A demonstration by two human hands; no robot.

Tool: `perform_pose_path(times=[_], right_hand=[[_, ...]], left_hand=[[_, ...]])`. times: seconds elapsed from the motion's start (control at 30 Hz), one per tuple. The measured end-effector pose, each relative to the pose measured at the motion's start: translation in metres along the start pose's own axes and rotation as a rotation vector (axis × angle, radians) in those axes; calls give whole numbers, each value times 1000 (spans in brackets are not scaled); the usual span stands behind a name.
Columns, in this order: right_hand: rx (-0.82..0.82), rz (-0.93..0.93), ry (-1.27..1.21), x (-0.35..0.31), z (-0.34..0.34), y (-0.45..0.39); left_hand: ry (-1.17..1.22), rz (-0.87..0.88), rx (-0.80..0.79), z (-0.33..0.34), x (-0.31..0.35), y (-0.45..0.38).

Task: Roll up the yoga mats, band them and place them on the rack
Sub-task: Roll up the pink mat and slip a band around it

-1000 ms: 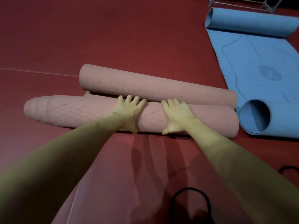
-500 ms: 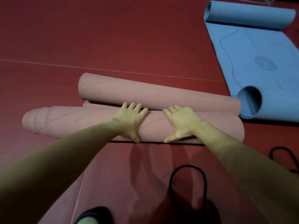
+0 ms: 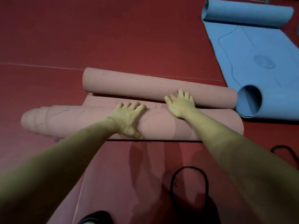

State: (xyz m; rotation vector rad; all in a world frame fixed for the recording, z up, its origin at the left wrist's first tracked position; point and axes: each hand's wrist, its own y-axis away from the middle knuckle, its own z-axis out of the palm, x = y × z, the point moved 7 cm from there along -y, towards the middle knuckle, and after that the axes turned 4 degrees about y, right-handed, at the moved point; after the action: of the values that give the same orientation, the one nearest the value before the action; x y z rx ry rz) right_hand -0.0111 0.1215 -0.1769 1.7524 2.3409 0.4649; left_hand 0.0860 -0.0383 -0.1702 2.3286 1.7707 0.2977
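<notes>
A pink yoga mat lies on the red floor with both ends rolled. Its near roll (image 3: 77,121) is thick and telescopes out to the left. Its far curl (image 3: 145,85) is a thinner tube, and a narrow strip of flat mat shows between the two. My left hand (image 3: 129,118) presses flat on top of the near roll, fingers spread. Over the gap, my right hand (image 3: 180,102) reaches with straight fingers that touch the far curl. A black band (image 3: 189,180) lies looped on the floor near me.
A blue yoga mat (image 3: 252,50) lies at the right, curled at both ends, with its near curl (image 3: 250,101) touching the pink far curl's right end. Another black loop (image 3: 286,151) lies at the right edge. A dark shoe (image 3: 95,218) shows at the bottom.
My right hand has moved forward off the near roll onto the far curl. The left hand stays on the near roll. A gap of flat mat now shows between the rolls.
</notes>
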Motion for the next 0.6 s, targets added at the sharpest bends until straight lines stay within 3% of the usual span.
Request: perform_pose_path(times=[0.17,0.27,0.4,0.6], right_hand=[[-61,126,-63,6,0,-15],[-15,139,-128,8,-2,-25],[101,157,-134,12,-8,-37],[127,68,-115,13,-17,-46]], left_hand=[[-26,6,77,-6,-17,-7],[65,45,135,-11,-25,-13],[236,-38,130,-11,-40,-24],[184,-141,186,-15,-46,-42]])
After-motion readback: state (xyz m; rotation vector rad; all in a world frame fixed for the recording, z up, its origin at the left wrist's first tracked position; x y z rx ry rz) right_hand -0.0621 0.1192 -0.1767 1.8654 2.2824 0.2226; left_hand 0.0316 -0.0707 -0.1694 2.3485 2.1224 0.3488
